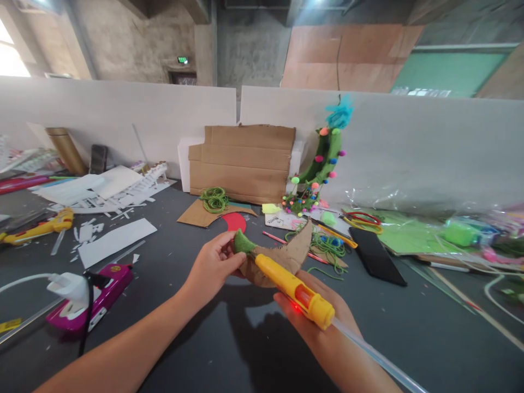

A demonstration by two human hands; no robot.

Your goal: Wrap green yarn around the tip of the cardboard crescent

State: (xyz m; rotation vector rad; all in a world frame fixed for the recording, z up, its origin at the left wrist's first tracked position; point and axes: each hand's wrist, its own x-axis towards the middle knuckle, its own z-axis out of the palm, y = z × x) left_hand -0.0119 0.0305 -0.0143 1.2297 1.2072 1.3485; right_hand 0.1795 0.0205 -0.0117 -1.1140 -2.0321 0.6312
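Observation:
A crescent-shaped piece of cardboard is held up in front of me, its left tip wrapped in green yarn. My left hand pinches that wrapped tip between thumb and fingers. In my right hand is a yellow glue gun with a clear glue stick running out of its back end. The gun's nozzle points at the cardboard beside the edge of the green wrapping, and a small red light glows underneath. The right fingers are partly hidden behind the gun.
A decorated green crescent stands at the back. Green yarn lies on cardboard scraps; more yarn is at right, near scissors and a black phone-like slab. A purple power strip and another yellow glue gun lie left.

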